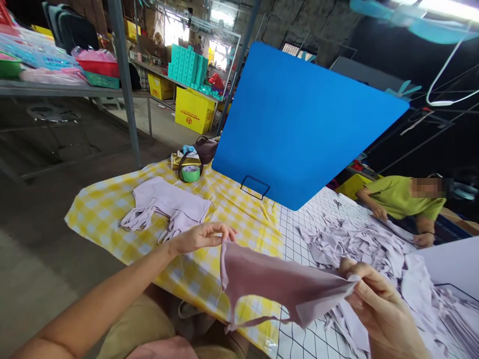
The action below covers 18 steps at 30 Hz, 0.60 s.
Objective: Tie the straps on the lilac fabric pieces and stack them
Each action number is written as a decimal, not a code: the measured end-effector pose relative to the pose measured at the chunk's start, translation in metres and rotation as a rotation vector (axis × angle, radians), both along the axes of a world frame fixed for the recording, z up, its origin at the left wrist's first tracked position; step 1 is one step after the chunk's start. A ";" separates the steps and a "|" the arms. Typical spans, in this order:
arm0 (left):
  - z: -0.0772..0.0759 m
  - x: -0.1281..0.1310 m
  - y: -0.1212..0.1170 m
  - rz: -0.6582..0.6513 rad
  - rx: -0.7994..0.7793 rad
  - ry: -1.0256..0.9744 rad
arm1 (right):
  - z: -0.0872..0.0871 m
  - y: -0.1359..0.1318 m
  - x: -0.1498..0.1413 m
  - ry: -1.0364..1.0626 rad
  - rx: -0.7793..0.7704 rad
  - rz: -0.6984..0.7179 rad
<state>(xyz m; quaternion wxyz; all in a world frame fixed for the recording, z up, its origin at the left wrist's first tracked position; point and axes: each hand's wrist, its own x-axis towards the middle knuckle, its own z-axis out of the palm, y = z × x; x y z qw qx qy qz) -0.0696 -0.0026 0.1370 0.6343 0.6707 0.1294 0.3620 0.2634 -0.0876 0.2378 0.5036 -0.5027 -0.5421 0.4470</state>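
Observation:
Between my two hands a mauve strappy top (269,274) is stretched out over the table's near edge, its straps hanging down. My left hand (204,237) pinches its upper left corner. My right hand (377,299) grips the opposite end, fingers closed on the cloth. To the left, a stack of pale lilac tops (172,199) lies on the yellow checked tablecloth (108,204), straps toward me. A large heap of similar lilac garments (366,244) covers the white grid-patterned cloth on the right.
An upright blue board (299,119) stands across the table on a wire stand (255,187). A roll of green tape (190,173) lies at the back left. A co-worker in a green shirt (398,197) handles cloth at far right. A metal post (125,85) rises beyond the table.

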 end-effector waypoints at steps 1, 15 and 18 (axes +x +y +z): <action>0.008 -0.004 -0.001 -0.040 -0.021 -0.037 | -0.003 0.001 0.003 0.001 -0.026 -0.023; 0.063 -0.032 0.014 0.088 0.259 0.271 | -0.011 0.011 0.012 -0.387 0.131 0.217; 0.074 -0.041 0.012 0.158 0.428 0.461 | -0.009 -0.002 0.022 -0.262 0.194 0.253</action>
